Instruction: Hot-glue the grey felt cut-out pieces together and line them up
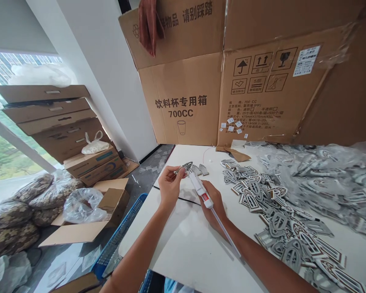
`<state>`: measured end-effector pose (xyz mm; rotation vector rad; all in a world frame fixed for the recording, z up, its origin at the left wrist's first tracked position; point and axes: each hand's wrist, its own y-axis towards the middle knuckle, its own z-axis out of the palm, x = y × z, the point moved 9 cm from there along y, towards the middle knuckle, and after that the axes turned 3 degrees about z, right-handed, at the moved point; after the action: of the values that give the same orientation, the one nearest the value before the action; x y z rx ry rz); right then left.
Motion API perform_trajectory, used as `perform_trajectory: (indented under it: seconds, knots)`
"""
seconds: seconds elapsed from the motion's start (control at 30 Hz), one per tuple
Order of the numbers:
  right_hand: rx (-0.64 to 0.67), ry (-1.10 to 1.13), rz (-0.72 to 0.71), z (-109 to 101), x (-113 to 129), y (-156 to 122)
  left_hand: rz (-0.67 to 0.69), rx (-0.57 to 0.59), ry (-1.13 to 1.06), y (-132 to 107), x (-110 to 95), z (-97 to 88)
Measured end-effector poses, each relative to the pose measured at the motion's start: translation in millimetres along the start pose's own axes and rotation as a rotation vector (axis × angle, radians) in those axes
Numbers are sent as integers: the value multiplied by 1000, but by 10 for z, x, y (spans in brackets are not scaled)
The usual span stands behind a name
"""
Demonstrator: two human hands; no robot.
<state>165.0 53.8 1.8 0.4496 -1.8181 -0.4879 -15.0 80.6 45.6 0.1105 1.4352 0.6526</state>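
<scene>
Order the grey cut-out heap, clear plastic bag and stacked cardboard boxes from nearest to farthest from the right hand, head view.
1. Grey cut-out heap, just right of the right hand.
2. Clear plastic bag, farther right.
3. Stacked cardboard boxes, far left.

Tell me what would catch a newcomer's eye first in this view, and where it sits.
A heap of grey-and-white cut-out shapes fills the right of the white table, with more in a clear plastic bag behind it. At the centre, the right hand holds a white applicator with a long clear rod, its tip meeting a small grey piece in the left hand. Behind rises a large cardboard carton printed 700CC.
</scene>
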Motion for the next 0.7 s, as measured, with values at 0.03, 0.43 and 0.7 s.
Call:
perform_trajectory:
  seconds: [0.03, 0.43, 0.7]
  knots:
    - [4, 23, 17, -1, -9, 2, 38, -2, 41, 3, -41, -12]
    - [40, 60, 65, 40, -86, 35, 130, -33, 135, 101, -189, -128]
    - [14, 105, 103, 21, -59, 10, -291, -91, -128, 195, 381, -279]
